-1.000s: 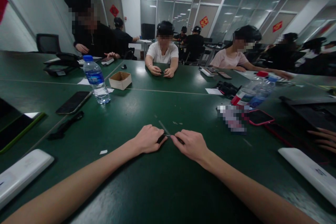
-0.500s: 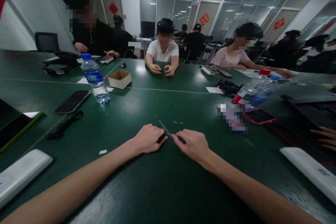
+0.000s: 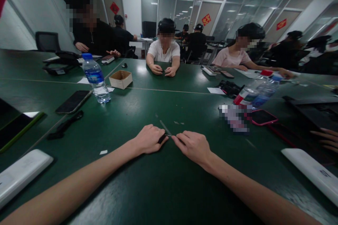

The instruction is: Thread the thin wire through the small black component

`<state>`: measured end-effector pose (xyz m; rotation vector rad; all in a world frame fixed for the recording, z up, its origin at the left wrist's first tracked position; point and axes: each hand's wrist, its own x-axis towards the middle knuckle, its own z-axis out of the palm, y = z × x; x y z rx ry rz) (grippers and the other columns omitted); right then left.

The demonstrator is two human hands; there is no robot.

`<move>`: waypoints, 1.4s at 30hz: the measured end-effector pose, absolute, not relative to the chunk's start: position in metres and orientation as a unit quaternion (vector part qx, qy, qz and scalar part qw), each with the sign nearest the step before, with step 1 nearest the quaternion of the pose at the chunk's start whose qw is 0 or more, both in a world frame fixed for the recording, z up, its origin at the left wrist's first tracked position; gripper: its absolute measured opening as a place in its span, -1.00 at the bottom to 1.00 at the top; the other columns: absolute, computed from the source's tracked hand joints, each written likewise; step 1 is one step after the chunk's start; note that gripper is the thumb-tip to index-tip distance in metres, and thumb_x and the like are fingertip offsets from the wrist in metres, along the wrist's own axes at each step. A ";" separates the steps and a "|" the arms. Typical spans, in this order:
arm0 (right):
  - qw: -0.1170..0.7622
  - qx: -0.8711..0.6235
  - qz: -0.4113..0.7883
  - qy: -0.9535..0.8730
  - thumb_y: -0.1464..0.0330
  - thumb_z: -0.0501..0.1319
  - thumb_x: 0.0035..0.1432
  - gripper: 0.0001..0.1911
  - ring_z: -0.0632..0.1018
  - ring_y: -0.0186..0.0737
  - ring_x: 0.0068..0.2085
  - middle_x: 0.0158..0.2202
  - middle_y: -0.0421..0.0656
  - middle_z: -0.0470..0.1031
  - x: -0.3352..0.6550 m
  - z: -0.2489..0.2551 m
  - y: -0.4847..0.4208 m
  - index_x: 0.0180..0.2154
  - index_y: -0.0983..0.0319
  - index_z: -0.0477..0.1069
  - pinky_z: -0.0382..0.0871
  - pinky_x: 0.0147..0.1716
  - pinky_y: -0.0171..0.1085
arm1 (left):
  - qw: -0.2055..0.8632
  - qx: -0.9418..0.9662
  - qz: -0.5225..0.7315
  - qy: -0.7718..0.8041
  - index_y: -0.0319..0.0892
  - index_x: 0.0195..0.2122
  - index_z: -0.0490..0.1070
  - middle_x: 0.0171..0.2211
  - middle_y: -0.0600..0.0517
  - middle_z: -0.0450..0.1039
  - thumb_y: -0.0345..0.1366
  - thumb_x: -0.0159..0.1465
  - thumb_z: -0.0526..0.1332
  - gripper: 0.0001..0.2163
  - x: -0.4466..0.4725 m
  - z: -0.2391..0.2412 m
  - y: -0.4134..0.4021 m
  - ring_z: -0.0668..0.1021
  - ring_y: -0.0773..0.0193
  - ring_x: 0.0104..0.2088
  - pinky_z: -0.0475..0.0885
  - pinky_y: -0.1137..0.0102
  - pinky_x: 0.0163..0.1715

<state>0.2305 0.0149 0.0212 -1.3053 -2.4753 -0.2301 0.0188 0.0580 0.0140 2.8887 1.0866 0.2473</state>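
Note:
My left hand (image 3: 150,139) rests on the green table, its fingers closed around a small black object (image 3: 161,138) that is mostly hidden. From between the hands a thin, clear strip (image 3: 165,127) slants up and to the left, away from me. Facing it, my right hand (image 3: 195,146) is closed in a pinch, thumb and fingertips at the near end of this strip. Whether the strip is joined to the black object I cannot make out. Beyond the right fingertips lie small clear scraps (image 3: 178,123).
A water bottle (image 3: 96,79), a phone (image 3: 73,102) and a small open box (image 3: 120,79) stand or lie to the left. Rightward are bottles (image 3: 255,89), a pink-edged phone (image 3: 262,116) and a white device (image 3: 311,172). Another person's hand (image 3: 326,140) shows at the right edge.
My right fingers have shifted slightly and curled closer together; the dark patch under them no longer shows. My left hand and the strip have stayed in place.

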 end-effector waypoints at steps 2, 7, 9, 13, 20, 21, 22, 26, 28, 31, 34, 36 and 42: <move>0.171 -0.449 -0.090 -0.872 0.25 0.00 0.33 -0.63 0.37 -0.44 -0.51 -0.46 -0.18 0.47 0.233 0.021 0.016 -0.34 0.25 0.51 0.09 -0.52 -0.41 | 0.026 0.933 0.083 0.349 -0.19 -0.35 0.34 -0.39 -0.06 0.50 -0.13 0.38 -0.06 -0.69 0.018 0.015 0.057 0.55 0.13 -0.36 0.37 0.26 -0.27; 0.203 -0.396 -0.113 -0.889 0.26 0.03 0.31 -0.65 0.37 -0.44 -0.50 -0.49 -0.20 0.45 0.231 0.024 0.009 -0.38 0.25 0.50 0.08 -0.52 -0.38 | 0.027 0.930 0.084 0.356 -0.19 -0.34 0.35 -0.38 -0.08 0.50 -0.15 0.38 -0.06 -0.70 0.020 0.014 0.057 0.56 0.13 -0.34 0.37 0.27 -0.27; 0.220 -0.316 -0.113 -0.916 0.22 0.06 0.29 -0.63 0.33 -0.44 -0.53 -0.55 -0.24 0.41 0.220 0.025 -0.004 -0.46 0.23 0.47 0.05 -0.52 -0.35 | 0.015 0.923 0.078 0.377 -0.20 -0.32 0.36 -0.37 -0.09 0.51 -0.16 0.38 -0.07 -0.70 0.021 0.012 0.059 0.56 0.12 -0.35 0.37 0.27 -0.29; 0.221 -0.206 -0.086 -0.949 0.16 0.10 0.25 -0.65 0.31 -0.43 -0.54 -0.55 -0.27 0.38 0.201 0.024 -0.023 -0.46 0.20 0.45 0.04 -0.53 -0.33 | 0.000 0.921 0.072 0.382 -0.19 -0.28 0.37 -0.36 -0.08 0.52 -0.15 0.38 -0.08 -0.69 0.022 0.012 0.060 0.56 0.09 -0.35 0.39 0.24 -0.29; 0.195 -0.400 -0.111 -0.889 0.26 0.05 0.30 -0.67 0.38 -0.43 -0.49 -0.47 -0.19 0.45 0.231 0.021 0.011 -0.37 0.24 0.51 0.11 -0.48 -0.38 | 0.023 0.930 0.067 0.361 -0.19 -0.31 0.38 -0.37 -0.09 0.51 -0.12 0.37 -0.06 -0.68 0.020 0.018 0.057 0.56 0.12 -0.34 0.39 0.25 -0.26; 0.187 -0.413 -0.108 -0.885 0.25 0.04 0.30 -0.66 0.38 -0.43 -0.49 -0.47 -0.19 0.46 0.234 0.021 0.015 -0.36 0.25 0.51 0.10 -0.49 -0.39 | 0.025 0.930 0.070 0.359 -0.19 -0.31 0.38 -0.37 -0.09 0.51 -0.12 0.37 -0.06 -0.68 0.019 0.018 0.057 0.56 0.12 -0.35 0.39 0.25 -0.26; 0.180 -0.421 -0.104 -0.883 0.25 0.03 0.31 -0.65 0.37 -0.43 -0.49 -0.47 -0.19 0.46 0.236 0.021 0.016 -0.36 0.25 0.51 0.10 -0.50 -0.39 | 0.028 0.931 0.074 0.357 -0.19 -0.31 0.38 -0.37 -0.09 0.51 -0.11 0.37 -0.06 -0.67 0.019 0.018 0.057 0.56 0.12 -0.35 0.39 0.25 -0.26; 0.168 -0.441 -0.092 -0.877 0.23 0.01 0.32 -0.63 0.37 -0.43 -0.50 -0.47 -0.18 0.46 0.234 0.021 0.016 -0.36 0.25 0.50 0.11 -0.50 -0.40 | 0.031 0.933 0.080 0.349 -0.19 -0.32 0.36 -0.38 -0.08 0.50 -0.11 0.37 -0.07 -0.67 0.019 0.016 0.058 0.55 0.13 -0.36 0.39 0.25 -0.26; 0.167 -0.449 -0.085 -0.874 0.24 0.01 0.32 -0.63 0.37 -0.43 -0.50 -0.47 -0.18 0.46 0.232 0.021 0.015 -0.35 0.26 0.50 0.11 -0.50 -0.40 | 0.033 0.934 0.081 0.347 -0.19 -0.33 0.35 -0.39 -0.07 0.50 -0.11 0.38 -0.08 -0.67 0.019 0.015 0.059 0.55 0.13 -0.36 0.39 0.25 -0.26; 0.165 -0.454 -0.077 -0.872 0.24 0.01 0.32 -0.64 0.37 -0.43 -0.50 -0.47 -0.20 0.45 0.231 0.021 0.014 -0.34 0.25 0.50 0.11 -0.50 -0.40 | 0.035 0.934 0.081 0.346 -0.19 -0.33 0.35 -0.39 -0.06 0.50 -0.11 0.38 -0.08 -0.67 0.019 0.015 0.059 0.55 0.13 -0.36 0.39 0.25 -0.26; 0.162 -0.455 -0.072 -0.873 0.23 0.02 0.33 -0.64 0.36 -0.43 -0.50 -0.47 -0.20 0.46 0.232 0.021 0.015 -0.34 0.25 0.50 0.11 -0.51 -0.40 | 0.030 0.934 0.081 0.345 -0.19 -0.33 0.35 -0.39 -0.06 0.50 -0.12 0.38 -0.09 -0.66 0.018 0.015 0.059 0.55 0.13 -0.37 0.39 0.24 -0.26; 0.161 -0.452 -0.068 -0.875 0.24 0.02 0.33 -0.64 0.36 -0.44 -0.50 -0.47 -0.20 0.46 0.234 0.021 0.016 -0.34 0.25 0.50 0.11 -0.51 -0.41 | 0.027 0.935 0.082 0.343 -0.19 -0.34 0.35 -0.39 -0.06 0.50 -0.12 0.38 -0.09 -0.66 0.018 0.016 0.058 0.55 0.13 -0.37 0.39 0.24 -0.27; 0.194 -0.379 -0.095 -0.900 0.26 0.05 0.30 -0.67 0.36 -0.44 -0.50 -0.49 -0.22 0.45 0.232 0.023 0.010 -0.38 0.24 0.49 0.11 -0.50 -0.39 | 0.017 0.933 0.084 0.349 -0.19 -0.32 0.35 -0.38 -0.06 0.50 -0.15 0.38 -0.06 -0.70 0.019 0.013 0.059 0.55 0.13 -0.37 0.38 0.26 -0.29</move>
